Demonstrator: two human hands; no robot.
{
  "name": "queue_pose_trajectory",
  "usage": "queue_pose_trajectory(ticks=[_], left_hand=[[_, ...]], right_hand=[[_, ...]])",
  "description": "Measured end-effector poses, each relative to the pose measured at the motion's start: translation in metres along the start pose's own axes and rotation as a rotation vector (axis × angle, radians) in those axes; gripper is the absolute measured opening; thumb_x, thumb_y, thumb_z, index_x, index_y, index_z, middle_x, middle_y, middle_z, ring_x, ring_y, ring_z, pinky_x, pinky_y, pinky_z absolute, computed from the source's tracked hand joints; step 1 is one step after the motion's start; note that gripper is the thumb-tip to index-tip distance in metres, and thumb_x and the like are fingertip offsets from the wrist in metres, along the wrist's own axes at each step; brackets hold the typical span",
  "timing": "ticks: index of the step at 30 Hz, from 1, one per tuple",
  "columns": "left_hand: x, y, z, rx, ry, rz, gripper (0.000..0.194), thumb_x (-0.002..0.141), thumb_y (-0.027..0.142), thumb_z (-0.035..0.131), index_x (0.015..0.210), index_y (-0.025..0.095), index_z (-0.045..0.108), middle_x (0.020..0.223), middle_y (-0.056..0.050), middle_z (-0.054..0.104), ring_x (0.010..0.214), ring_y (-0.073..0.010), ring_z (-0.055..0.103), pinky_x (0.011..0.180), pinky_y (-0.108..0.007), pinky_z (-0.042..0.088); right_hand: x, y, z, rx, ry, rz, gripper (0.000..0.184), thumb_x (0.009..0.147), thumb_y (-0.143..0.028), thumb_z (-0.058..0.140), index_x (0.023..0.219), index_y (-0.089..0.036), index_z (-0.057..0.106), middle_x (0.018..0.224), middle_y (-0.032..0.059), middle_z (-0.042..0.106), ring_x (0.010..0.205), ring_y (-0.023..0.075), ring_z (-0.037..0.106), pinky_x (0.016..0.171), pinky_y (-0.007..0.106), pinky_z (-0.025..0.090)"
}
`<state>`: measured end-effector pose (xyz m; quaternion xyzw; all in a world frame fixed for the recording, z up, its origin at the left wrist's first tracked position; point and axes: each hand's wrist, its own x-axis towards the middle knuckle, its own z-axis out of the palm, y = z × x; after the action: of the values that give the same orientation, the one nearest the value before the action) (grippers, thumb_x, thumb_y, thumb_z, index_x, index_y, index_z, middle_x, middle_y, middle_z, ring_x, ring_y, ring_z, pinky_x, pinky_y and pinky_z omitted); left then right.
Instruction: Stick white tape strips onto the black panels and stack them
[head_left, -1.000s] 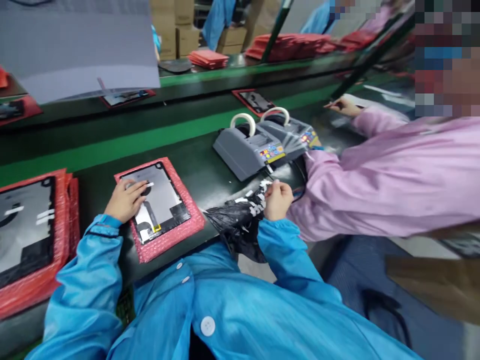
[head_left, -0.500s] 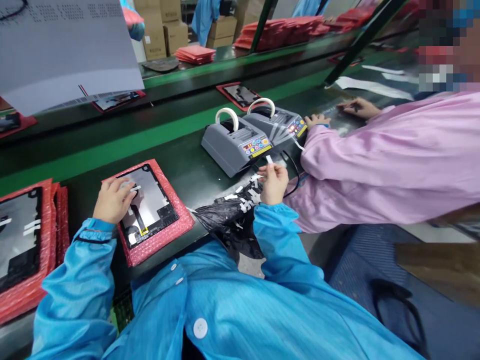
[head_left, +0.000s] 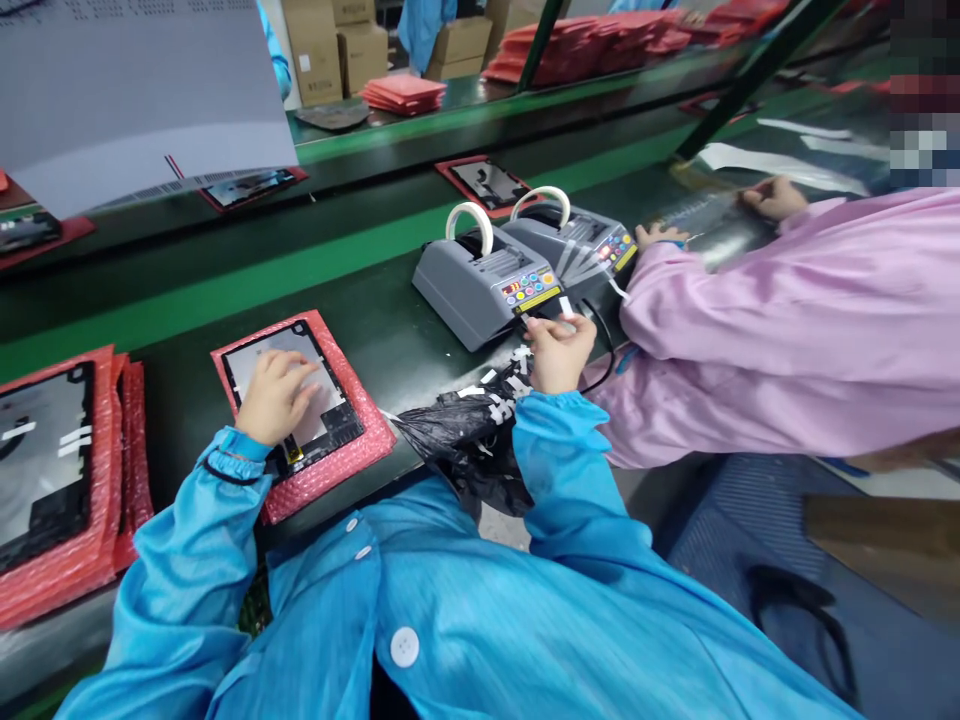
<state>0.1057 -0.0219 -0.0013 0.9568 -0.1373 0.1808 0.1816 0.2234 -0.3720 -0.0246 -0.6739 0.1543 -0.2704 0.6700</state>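
Note:
My left hand [head_left: 276, 395] hovers over or rests on a tablet screen assembly [head_left: 319, 390], fingers apart and slightly bent; whether they touch it I cannot tell. The assembly has a black edge, a grey sheet and a small yellow patch, and lies on a red bubble-wrap sleeve [head_left: 367, 430]. At the front of the nearer grey tape dispenser [head_left: 480, 295], my right hand [head_left: 562, 352] has its fingers pinched together. A short strip of white tape [head_left: 566, 307] stands up from those fingers. Below them is a black plastic bag [head_left: 450, 425] dotted with tape scraps.
A second tape dispenser [head_left: 577, 240] stands beside the first. To the right a co-worker in a pink sleeve [head_left: 750, 320] handles a clear sheet. Stacked red sleeves with another screen assembly [head_left: 45, 450] lie at left. A hanging paper sheet [head_left: 142, 100] blocks the upper left.
My left hand has moved right across the screen assembly, and the white strip seen at its fingertips is now out of sight. My right hand has come closer to the dispenser's front.

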Motion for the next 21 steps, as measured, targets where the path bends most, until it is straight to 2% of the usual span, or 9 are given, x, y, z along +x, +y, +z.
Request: queue_pose_trajectory(ticks=[3, 5, 7, 10, 12, 15, 17, 21], left_hand=[[0.002, 0.015, 0.000, -0.176, -0.040, -0.051, 0.028, 0.085, 0.038, 0.047, 0.099, 0.023, 0.067, 0.100, -0.008, 0.064, 0.098, -0.0241, 0.054, 0.093, -0.046, 0.041], [0.005, 0.029, 0.000, -0.316, -0.064, -0.090, 0.028, 0.085, 0.040, 0.049, 0.099, 0.023, 0.066, 0.099, -0.007, 0.065, 0.094, -0.0218, 0.056, 0.090, -0.042, 0.043], [0.011, 0.044, 0.002, -0.438, -0.076, -0.118, 0.028, 0.084, 0.041, 0.051, 0.098, 0.020, 0.065, 0.095, -0.007, 0.066, 0.088, -0.0193, 0.058, 0.084, -0.037, 0.047], [0.021, 0.058, 0.005, -0.530, -0.068, -0.139, 0.029, 0.083, 0.041, 0.055, 0.097, 0.017, 0.064, 0.088, -0.006, 0.065, 0.079, -0.0161, 0.058, 0.075, -0.031, 0.048], [0.024, 0.059, 0.006, -0.533, -0.061, -0.145, 0.026, 0.082, 0.040, 0.056, 0.090, 0.017, 0.063, 0.082, -0.005, 0.065, 0.076, -0.0148, 0.057, 0.072, -0.029, 0.047], [0.020, 0.051, 0.004, -0.504, -0.070, -0.175, 0.024, 0.085, 0.037, 0.054, 0.074, 0.017, 0.060, 0.075, -0.003, 0.063, 0.073, -0.0140, 0.056, 0.070, -0.028, 0.045], [0.012, 0.043, 0.003, -0.484, -0.062, -0.237, 0.023, 0.085, 0.033, 0.053, 0.069, 0.017, 0.058, 0.072, -0.002, 0.062, 0.072, -0.0137, 0.055, 0.070, -0.027, 0.044], [0.000, 0.030, 0.001, -0.512, -0.019, -0.414, 0.017, 0.082, 0.027, 0.055, 0.069, 0.017, 0.057, 0.071, 0.000, 0.061, 0.068, -0.0126, 0.054, 0.066, -0.026, 0.043]], right_hand=[[-0.016, -0.011, -0.004, -0.104, 0.003, -0.136, 0.043, 0.065, -0.034, 0.064, 0.085, -0.025, 0.027, 0.069, -0.0068, 0.051, 0.060, 0.0098, 0.054, 0.060, 0.026, 0.046], [-0.035, -0.022, -0.004, -0.141, -0.066, -0.190, 0.042, 0.067, -0.036, 0.063, 0.088, -0.025, 0.028, 0.072, -0.0045, 0.053, 0.065, 0.0114, 0.056, 0.062, 0.028, 0.045], [-0.059, -0.035, 0.003, -0.104, -0.259, -0.189, 0.044, 0.067, -0.037, 0.064, 0.091, -0.025, 0.029, 0.073, -0.0037, 0.055, 0.066, 0.0123, 0.057, 0.062, 0.028, 0.045], [-0.096, -0.050, 0.025, -0.008, -0.663, -0.114, 0.048, 0.065, -0.036, 0.068, 0.094, -0.025, 0.031, 0.070, -0.0048, 0.057, 0.061, 0.0116, 0.056, 0.056, 0.025, 0.042], [-0.115, -0.056, 0.043, 0.016, -0.890, -0.053, 0.049, 0.065, -0.037, 0.070, 0.094, -0.025, 0.033, 0.068, -0.0058, 0.058, 0.058, 0.0102, 0.054, 0.052, 0.023, 0.040], [-0.132, -0.058, 0.066, 0.024, -1.112, 0.012, 0.048, 0.065, -0.039, 0.071, 0.094, -0.025, 0.035, 0.067, -0.0067, 0.059, 0.054, 0.0088, 0.053, 0.050, 0.021, 0.039], [-0.136, -0.056, 0.077, 0.032, -1.175, 0.043, 0.048, 0.065, -0.040, 0.071, 0.094, -0.025, 0.035, 0.069, -0.0059, 0.059, 0.056, 0.0092, 0.054, 0.052, 0.023, 0.041], [-0.134, -0.049, 0.090, 0.029, -1.129, 0.079, 0.050, 0.062, -0.040, 0.072, 0.092, -0.025, 0.035, 0.078, -0.0028, 0.062, 0.065, 0.0113, 0.059, 0.059, 0.025, 0.045]])
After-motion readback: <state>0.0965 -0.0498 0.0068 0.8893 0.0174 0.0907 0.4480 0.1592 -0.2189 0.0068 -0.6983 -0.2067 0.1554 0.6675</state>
